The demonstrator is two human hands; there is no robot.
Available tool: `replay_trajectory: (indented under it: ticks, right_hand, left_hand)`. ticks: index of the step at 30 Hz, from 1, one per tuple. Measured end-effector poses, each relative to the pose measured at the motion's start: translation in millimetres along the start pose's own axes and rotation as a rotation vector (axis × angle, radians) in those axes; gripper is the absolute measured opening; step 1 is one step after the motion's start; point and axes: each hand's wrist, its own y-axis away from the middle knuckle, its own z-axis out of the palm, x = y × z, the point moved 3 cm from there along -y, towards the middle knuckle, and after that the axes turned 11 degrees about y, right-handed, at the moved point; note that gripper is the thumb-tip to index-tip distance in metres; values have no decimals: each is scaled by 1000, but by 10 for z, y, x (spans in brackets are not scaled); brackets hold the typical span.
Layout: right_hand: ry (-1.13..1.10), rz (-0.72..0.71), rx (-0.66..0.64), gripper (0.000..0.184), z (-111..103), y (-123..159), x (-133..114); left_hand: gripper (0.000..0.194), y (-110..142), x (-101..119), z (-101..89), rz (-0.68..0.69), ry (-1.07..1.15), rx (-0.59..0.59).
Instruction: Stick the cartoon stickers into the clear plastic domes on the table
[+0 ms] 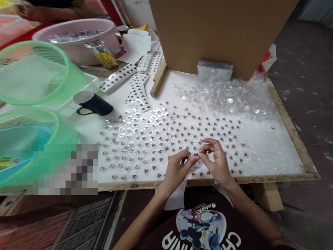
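Observation:
Over the front edge of the table, my left hand [177, 170] and my right hand [216, 163] meet at the fingertips. Thumbs and fingers of both pinch a small dark-printed sticker [196, 154]; the fingers partly hide it. Clear plastic discs [145, 160], each bearing a small dark and red print, lie in rows on the white tabletop around and beyond my hands. To the right are plain clear discs [255, 157], with a heap of clear discs [229, 99] behind them.
Sticker sheets [137, 88] lie behind the rows, near a wooden block [159, 81]. At left are a tipped dark mug [97, 104], green baskets [67, 66] and a pink tub [78, 48]. A cardboard panel [221, 31] stands at the back. Another person's arm [52, 14] shows top left.

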Motion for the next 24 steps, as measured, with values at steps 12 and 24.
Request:
replay_trajectory:
  ticks: [12,24]
  right_hand:
    - [73,129,450,48,-1207,-147,436]
    - [729,15,440,65,-1678,-128,1274]
  left_hand:
    - [36,11,-76,13,-13,2,-100]
    - [34,16,-102,17,-53,3,-91]
